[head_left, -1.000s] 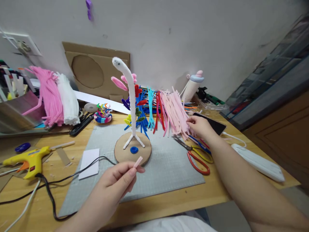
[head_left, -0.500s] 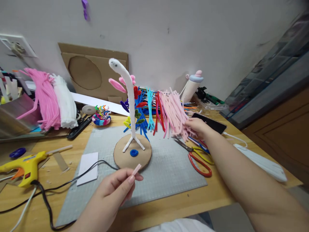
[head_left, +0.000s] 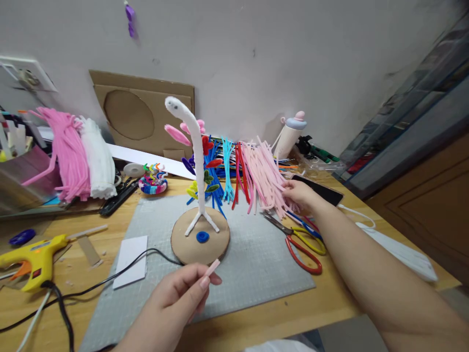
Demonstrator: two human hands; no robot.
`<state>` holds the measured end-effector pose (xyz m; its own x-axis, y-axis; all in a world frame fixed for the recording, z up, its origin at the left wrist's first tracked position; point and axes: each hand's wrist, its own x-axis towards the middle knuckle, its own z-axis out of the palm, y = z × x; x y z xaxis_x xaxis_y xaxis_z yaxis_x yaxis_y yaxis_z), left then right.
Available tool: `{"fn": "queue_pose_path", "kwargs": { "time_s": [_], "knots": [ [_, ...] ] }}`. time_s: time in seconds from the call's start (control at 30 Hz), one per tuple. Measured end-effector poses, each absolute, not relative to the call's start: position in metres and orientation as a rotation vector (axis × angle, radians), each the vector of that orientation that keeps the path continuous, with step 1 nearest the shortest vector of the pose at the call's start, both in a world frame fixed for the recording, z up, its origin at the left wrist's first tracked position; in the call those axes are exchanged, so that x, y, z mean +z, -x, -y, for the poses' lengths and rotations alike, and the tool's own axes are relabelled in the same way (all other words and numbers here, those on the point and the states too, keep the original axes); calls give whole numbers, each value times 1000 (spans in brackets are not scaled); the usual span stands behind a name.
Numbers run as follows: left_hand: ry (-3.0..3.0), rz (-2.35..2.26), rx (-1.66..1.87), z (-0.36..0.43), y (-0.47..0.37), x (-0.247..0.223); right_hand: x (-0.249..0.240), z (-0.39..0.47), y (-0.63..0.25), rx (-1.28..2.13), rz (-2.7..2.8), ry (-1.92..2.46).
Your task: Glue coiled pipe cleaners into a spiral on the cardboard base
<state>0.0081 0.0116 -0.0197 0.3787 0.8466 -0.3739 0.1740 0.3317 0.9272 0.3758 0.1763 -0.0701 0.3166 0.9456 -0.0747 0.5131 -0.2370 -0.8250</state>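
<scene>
**Hands basically static, R still at pink bundle**

Vs ~1 s ago: v. little change. View drifted a bit, so everything sits slightly lower in frame; layout on desk same AFAICT.

L hand (head_left: 179, 296): thumb + fingers pinched on short pale pink piece (head_left: 213, 267), tip poking up past the thumb. Same grip as before. Piece is in front of cardboard disc (head_left: 182, 248), held above cutting mat (head_left: 260, 266).

R hand (head_left: 303, 196): fingers at R edge of pale pink bundle (head_left: 261, 178), still there. Can't tell if they're closed on a strand; tips are mixed in w/ the pink. Hands well apart.

Meaning (my read): no strand visibly clear of bundle yet, so prob. still mid-pick; nothing gained on the build in this interval.

White stem (head_left: 198, 166) upright on disc, 2 legs splayed, blue coil (head_left: 202, 237) btwn/just in front of them. Neither hand touching it.

Nearby: scissors (head_left: 287, 231) partly on mat, just below R hand, not held. Phone (head_left: 326, 191) behind R hand. Yellow glue gun (head_left: 40, 256) far L, on desk.
</scene>
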Motion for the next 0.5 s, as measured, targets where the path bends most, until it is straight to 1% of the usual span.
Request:
{"fn": "queue_pose_path", "kwargs": {
  "time_s": [0.17,0.3,0.43,0.5],
  "knots": [
    [-1200,-1119,566,-12,-6,-23,-53,-176,-371,760,1199,1710],
    [-1197,-1091,566,-12,-7,-24,-22,-172,-367,675,1144,1466],
    [-1182,-1068,557,-11,-8,-25,16,-153,-357,489,1159,1009],
    [-1174,-1068,567,-11,-8,-25,31,-134,-348,334,1149,888]
  ]
}}
